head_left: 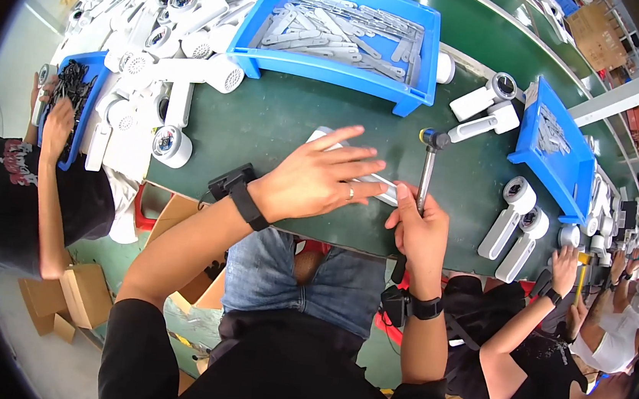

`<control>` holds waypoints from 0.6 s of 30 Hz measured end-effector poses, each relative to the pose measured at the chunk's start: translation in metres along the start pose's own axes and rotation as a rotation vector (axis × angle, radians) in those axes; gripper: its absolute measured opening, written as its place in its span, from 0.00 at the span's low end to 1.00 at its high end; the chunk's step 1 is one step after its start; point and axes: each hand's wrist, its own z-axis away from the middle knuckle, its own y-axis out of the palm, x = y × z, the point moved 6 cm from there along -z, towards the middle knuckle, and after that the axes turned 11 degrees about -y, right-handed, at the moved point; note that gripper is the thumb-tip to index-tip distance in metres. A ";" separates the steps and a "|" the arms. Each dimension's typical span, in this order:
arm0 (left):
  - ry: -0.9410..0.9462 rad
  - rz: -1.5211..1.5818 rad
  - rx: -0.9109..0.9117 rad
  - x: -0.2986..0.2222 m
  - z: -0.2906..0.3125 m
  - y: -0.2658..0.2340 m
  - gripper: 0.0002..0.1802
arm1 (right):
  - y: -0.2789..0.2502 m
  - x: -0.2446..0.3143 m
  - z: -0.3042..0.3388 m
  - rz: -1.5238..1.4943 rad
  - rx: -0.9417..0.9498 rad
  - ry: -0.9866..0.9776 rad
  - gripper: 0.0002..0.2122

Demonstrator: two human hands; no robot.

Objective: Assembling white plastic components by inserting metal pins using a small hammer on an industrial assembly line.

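White device: lies on the green table beneath our left hand, partly hidden by it; its long axis slants from far left to near right

Left fingers: spread and nearly straight across the device, curled round nothing that we can see; whether they press on it, we cannot tell

Right hand: closed round the hammer, thumb and forefinger just beside the device's near right end; touching or apart, we cannot tell

Nearer hand: our left, which is over the device's middle, while our right has only its near right tip

Hammer head: on the far side of our right hand, near a white unit

Edges: the near table edge runs close to both our hands; the blue tray of grey strips bounds the far side

Open room: bare green between our left hand and the blue tray, and from our right hand rightward to two paired units
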 end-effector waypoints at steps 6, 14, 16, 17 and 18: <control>-0.003 0.055 -0.003 0.008 0.002 0.007 0.15 | -0.007 0.002 0.016 -0.099 0.045 0.005 0.17; 0.002 0.067 -0.018 0.007 0.001 0.007 0.14 | -0.032 0.014 0.100 -0.025 0.115 -0.168 0.28; 0.004 0.069 -0.037 0.008 0.001 0.006 0.14 | -0.030 0.028 0.113 -0.169 0.119 -0.094 0.28; 0.003 0.072 -0.036 0.008 0.001 0.007 0.14 | -0.028 0.033 0.119 -0.311 0.122 -0.020 0.28; 0.003 0.077 -0.038 0.008 0.001 0.008 0.14 | -0.029 0.035 0.123 -0.307 0.109 -0.042 0.28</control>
